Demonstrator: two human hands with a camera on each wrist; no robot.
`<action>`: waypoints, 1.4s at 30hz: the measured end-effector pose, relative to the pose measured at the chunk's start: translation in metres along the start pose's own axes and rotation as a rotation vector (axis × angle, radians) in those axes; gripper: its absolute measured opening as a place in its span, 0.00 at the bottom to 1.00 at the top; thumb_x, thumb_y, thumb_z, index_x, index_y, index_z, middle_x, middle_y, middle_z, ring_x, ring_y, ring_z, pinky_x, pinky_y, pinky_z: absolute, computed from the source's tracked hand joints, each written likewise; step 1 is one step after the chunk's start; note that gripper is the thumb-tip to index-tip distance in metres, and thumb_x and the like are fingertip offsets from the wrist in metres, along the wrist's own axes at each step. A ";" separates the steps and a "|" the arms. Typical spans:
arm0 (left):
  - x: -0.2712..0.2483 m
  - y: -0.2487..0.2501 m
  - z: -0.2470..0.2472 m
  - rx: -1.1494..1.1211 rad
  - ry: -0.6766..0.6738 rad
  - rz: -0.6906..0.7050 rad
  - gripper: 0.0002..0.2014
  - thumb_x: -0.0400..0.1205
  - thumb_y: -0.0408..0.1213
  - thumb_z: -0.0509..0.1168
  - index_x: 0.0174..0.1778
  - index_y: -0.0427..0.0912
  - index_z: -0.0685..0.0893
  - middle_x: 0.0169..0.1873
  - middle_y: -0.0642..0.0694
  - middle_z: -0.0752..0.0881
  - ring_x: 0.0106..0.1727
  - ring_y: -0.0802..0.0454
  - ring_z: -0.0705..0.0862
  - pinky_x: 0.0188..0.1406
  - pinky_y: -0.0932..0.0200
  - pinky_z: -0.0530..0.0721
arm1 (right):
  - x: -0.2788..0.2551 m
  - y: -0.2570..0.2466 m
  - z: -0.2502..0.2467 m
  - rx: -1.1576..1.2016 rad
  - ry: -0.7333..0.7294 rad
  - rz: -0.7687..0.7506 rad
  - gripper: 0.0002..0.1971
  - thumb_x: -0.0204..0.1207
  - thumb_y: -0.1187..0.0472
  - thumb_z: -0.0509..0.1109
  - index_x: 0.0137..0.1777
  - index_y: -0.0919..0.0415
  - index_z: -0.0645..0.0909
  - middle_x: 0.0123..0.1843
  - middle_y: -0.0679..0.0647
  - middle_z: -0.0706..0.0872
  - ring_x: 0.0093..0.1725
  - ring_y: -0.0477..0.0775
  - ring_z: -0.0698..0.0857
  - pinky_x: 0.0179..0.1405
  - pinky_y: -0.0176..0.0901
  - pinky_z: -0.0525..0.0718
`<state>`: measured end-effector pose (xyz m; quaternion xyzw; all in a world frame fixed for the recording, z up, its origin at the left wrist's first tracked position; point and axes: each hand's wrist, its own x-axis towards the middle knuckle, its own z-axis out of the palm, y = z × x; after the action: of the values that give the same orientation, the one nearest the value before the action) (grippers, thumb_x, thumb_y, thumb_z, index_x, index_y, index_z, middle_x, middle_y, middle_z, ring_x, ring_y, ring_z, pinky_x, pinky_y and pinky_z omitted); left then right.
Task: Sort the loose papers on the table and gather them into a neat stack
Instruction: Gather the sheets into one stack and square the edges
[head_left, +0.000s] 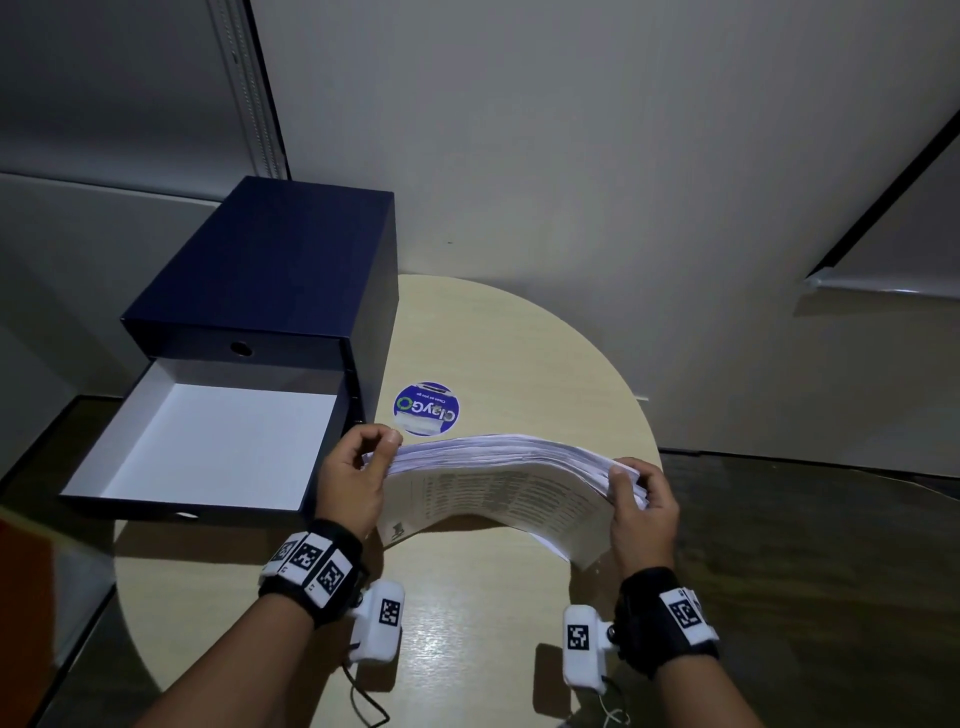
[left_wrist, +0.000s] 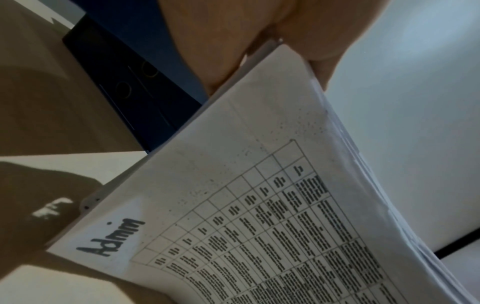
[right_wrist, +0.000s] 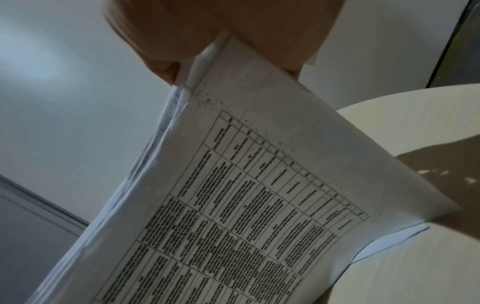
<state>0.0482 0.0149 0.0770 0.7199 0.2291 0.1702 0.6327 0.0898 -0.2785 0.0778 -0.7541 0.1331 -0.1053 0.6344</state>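
A thick stack of white printed papers stands on edge over the round table, bowed upward in the middle. My left hand grips its left end and my right hand grips its right end. The sheet facing me carries a printed grid of text and a white label reading "Admin". In the right wrist view the same gridded sheet hangs down from my fingers, with the edges of several sheets fanned behind it.
A dark blue drawer box sits at the table's left, its lower drawer pulled out, white inside and holding nothing. A round blue sticker lies on the tabletop behind the papers. A wall rises behind; dark floor lies to the right.
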 end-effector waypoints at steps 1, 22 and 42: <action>-0.002 0.003 0.001 -0.017 0.001 0.001 0.06 0.84 0.44 0.66 0.45 0.49 0.86 0.43 0.50 0.89 0.47 0.44 0.86 0.44 0.43 0.86 | 0.000 0.000 0.000 -0.004 0.000 -0.002 0.02 0.83 0.58 0.71 0.50 0.51 0.84 0.49 0.48 0.87 0.48 0.48 0.83 0.43 0.45 0.81; -0.010 -0.039 -0.008 -0.166 -0.164 0.037 0.22 0.69 0.51 0.76 0.56 0.48 0.83 0.57 0.42 0.86 0.58 0.49 0.84 0.57 0.54 0.80 | -0.002 0.013 -0.013 0.089 -0.135 -0.014 0.12 0.85 0.60 0.69 0.67 0.54 0.78 0.59 0.56 0.82 0.51 0.44 0.86 0.35 0.28 0.85; -0.006 -0.040 -0.015 -0.135 -0.179 -0.177 0.14 0.78 0.16 0.63 0.51 0.39 0.82 0.44 0.33 0.86 0.46 0.37 0.85 0.38 0.48 0.84 | -0.005 0.035 -0.025 -0.014 -0.270 0.103 0.17 0.80 0.71 0.71 0.61 0.48 0.82 0.57 0.49 0.89 0.57 0.43 0.86 0.55 0.48 0.81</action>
<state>0.0304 0.0277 0.0398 0.6652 0.2223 0.0636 0.7100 0.0741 -0.3057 0.0474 -0.7579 0.0859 0.0310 0.6459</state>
